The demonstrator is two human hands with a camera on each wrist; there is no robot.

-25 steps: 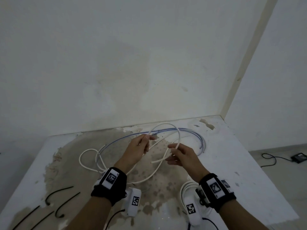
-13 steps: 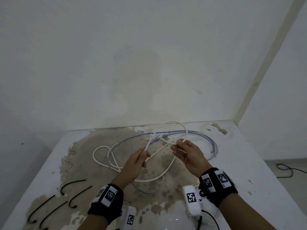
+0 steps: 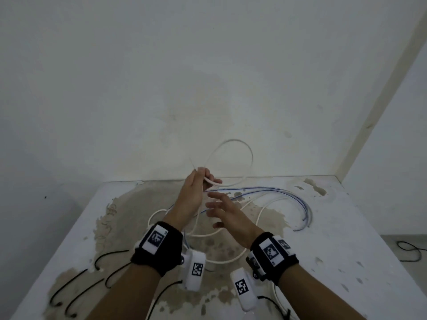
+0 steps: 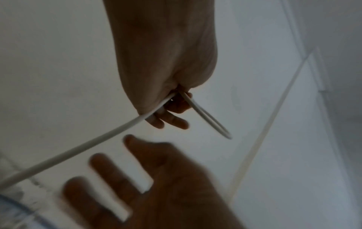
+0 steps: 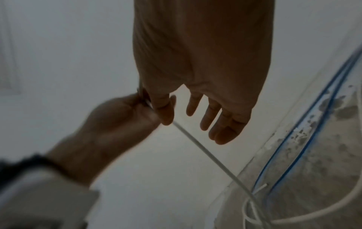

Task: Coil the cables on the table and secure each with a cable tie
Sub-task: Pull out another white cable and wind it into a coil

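Coiling the white cable (image 3: 240,158); first loop made, none tied yet, by my reckoning.

I am gripping the cable in my left hand (image 3: 194,192), raised above the table (image 3: 346,227). Fingers are curling round it; the left wrist view is showing strands leaving both sides of the fist. One loop is standing up from the fist against the wall. The rest is trailing down and lying slack in curves on the table, some of it under my forearms.

My right hand (image 3: 225,212) is hovering just beside and below the left, fingers spread and straight, holding nothing. Blurred in both wrist views.

Next move, as I judge it: the right hand needs to catch the trailing strand, draw up another length, and lay it into the left fist to match the first loop. The left must keep pinching so the loop is not springing open.

The blue cable (image 3: 277,189) is lying on the table beyond my hands, uncoiled, crossing the white slack; the two may drag together. Black ties (image 3: 76,282) are waiting at the near left of the table.

Hard to make out: the white cable's ends, and how many turns are sitting inside the fist. Another white bundle is cut off behind my right wrist.
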